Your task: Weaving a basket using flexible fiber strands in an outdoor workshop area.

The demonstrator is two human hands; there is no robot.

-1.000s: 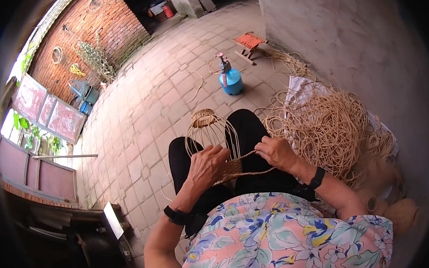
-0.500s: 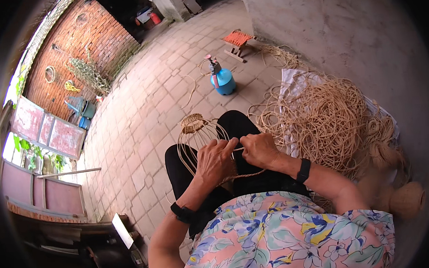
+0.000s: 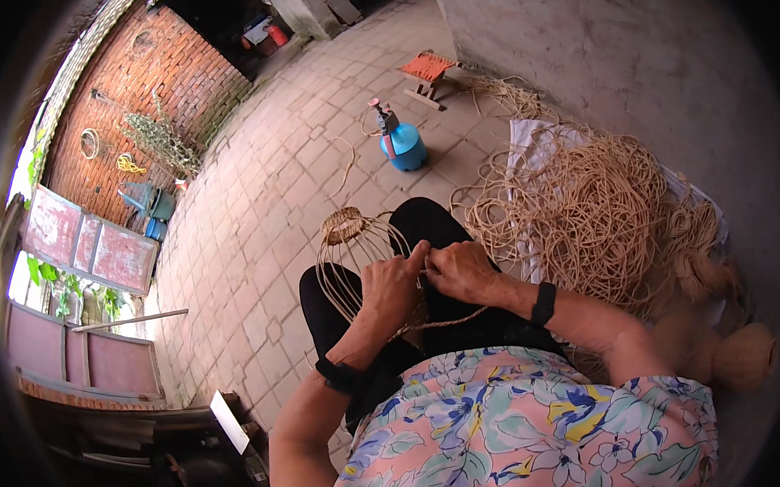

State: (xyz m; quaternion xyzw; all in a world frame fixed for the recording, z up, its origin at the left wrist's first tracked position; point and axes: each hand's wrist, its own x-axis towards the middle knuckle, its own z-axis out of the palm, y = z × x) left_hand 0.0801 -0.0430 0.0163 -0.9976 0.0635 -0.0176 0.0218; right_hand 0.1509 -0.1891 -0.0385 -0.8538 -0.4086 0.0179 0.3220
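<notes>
A half-woven basket (image 3: 343,225) of tan straw cord lies over my knees, its closely woven end away from me and its bare cord ribs curving back toward my lap. My left hand (image 3: 392,285) is closed on the basket's near part, thumb pointing up. Against its fingertips, my right hand (image 3: 463,272) is closed in a pinch on a strand of cord, mostly hidden by the fingers. Below the hands a twisted straw cord (image 3: 447,323) runs across my lap. What lies between the fingertips is too covered to see.
To the right, a large tangled heap of straw cord (image 3: 593,217) rests on a white cloth (image 3: 525,146). Ahead stand a blue spray bottle (image 3: 406,148) and a folding stool (image 3: 428,66) with an orange seat. A woven tan piece (image 3: 745,358) lies at the right.
My two hands have come together, and the strand that showed between them is now covered. My left thumb has turned upward. The basket has shifted slightly left.
</notes>
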